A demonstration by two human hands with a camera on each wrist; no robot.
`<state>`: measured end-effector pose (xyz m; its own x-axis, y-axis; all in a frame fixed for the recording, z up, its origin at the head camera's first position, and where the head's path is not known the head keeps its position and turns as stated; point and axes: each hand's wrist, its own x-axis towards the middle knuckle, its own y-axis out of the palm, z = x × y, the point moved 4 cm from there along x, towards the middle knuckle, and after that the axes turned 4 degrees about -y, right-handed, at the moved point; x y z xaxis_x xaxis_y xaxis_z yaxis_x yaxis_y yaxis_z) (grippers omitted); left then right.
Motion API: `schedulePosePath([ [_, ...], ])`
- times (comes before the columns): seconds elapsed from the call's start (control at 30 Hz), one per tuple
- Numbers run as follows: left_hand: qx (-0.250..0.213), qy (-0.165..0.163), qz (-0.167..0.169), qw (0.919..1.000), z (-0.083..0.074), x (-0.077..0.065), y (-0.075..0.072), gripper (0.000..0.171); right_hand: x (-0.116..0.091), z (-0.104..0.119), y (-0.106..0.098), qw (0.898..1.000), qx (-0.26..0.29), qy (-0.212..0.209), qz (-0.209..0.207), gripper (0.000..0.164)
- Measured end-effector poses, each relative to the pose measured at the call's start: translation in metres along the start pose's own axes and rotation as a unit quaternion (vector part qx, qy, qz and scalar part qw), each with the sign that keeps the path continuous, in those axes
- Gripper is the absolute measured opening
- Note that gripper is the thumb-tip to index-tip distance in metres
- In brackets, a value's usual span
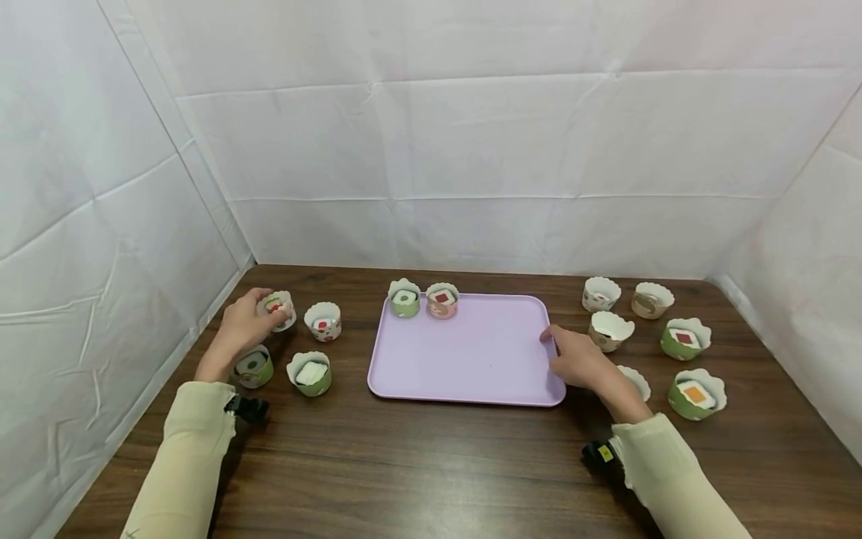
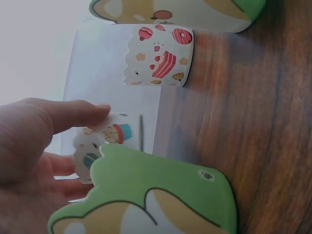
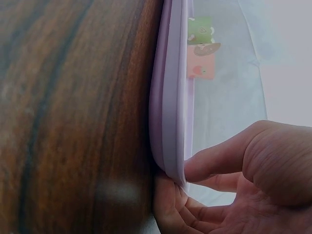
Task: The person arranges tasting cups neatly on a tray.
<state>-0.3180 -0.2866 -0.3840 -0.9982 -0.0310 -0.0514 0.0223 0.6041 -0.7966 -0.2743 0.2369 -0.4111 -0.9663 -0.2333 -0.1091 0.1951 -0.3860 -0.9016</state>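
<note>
At the far left, my left hand (image 1: 245, 323) grips a white paper baking cup (image 1: 280, 308) with a red and green piece inside. In the left wrist view, the thumb and fingers are around that cup's (image 2: 117, 132) patterned wall. My right hand (image 1: 578, 359) pinches the right rim of the lilac tray (image 1: 465, 378), thumb on the rim and fingers at its outer side. A green cup (image 1: 404, 299) and a pink cup (image 1: 442, 300) stand in the tray's far left corner, each with a small piece inside.
Near my left hand stand a white cup (image 1: 322, 322) and two green cups, one (image 1: 310, 374) holding a white piece and one (image 1: 254, 367) partly under my wrist. Several cups stand on the right, including a green one (image 1: 697, 394) with an orange-topped piece. White sheets (image 1: 471, 150) surround the table.
</note>
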Motion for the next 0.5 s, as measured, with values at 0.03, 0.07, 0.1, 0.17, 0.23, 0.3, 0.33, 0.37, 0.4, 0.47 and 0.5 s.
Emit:
schedulePosePath([
  [0.03,-0.001,0.003,-0.014,0.9999,0.0000,0.0001,-0.0012,0.073,0.0000,-0.0002,0.0002,1.000,0.000,0.000,0.000,0.050],
  [0.07,-0.002,0.004,-0.027,0.9996,0.0000,-0.0002,-0.0021,0.072,0.0002,-0.0006,0.0005,1.000,0.000,0.000,-0.001,0.050],
  [0.1,-0.006,0.004,-0.039,0.9992,0.0002,-0.0007,-0.0028,0.072,0.0003,-0.0006,0.0008,1.000,0.000,0.000,0.000,0.050],
  [0.17,-0.015,0.002,-0.062,0.9980,0.0003,-0.0019,-0.0042,0.070,0.0009,-0.0011,0.0017,1.000,0.000,-0.001,0.001,0.051],
  [0.23,-0.029,-0.002,-0.078,0.9965,-0.0002,-0.0035,-0.0054,0.070,0.0014,-0.0010,0.0019,1.000,0.001,0.000,0.002,0.051],
  [0.3,-0.045,-0.004,-0.087,0.9952,-0.0011,-0.0047,-0.0064,0.071,0.0017,-0.0011,0.0019,1.000,0.002,0.000,0.003,0.051],
  [0.33,-0.050,-0.003,-0.089,0.9947,-0.0021,-0.0054,-0.0070,0.071,0.0017,-0.0012,0.0018,1.000,0.002,0.000,0.002,0.051],
  [0.37,-0.054,-0.002,-0.091,0.9944,-0.0034,-0.0061,-0.0078,0.072,0.0015,-0.0011,0.0013,1.000,0.002,-0.001,0.002,0.051],
  [0.4,-0.059,-0.001,-0.090,0.9942,-0.0049,-0.0069,-0.0083,0.073,0.0013,-0.0008,0.0008,1.000,0.002,-0.002,0.001,0.051],
  [0.47,-0.065,0.002,-0.087,0.9940,-0.0079,-0.0083,-0.0095,0.073,0.0008,-0.0006,0.0002,1.000,0.001,-0.004,0.000,0.050],
  [0.5,-0.068,0.004,-0.086,0.9940,-0.0094,-0.0089,-0.0100,0.074,0.0007,-0.0004,0.0001,1.000,0.000,-0.004,-0.001,0.050],
])
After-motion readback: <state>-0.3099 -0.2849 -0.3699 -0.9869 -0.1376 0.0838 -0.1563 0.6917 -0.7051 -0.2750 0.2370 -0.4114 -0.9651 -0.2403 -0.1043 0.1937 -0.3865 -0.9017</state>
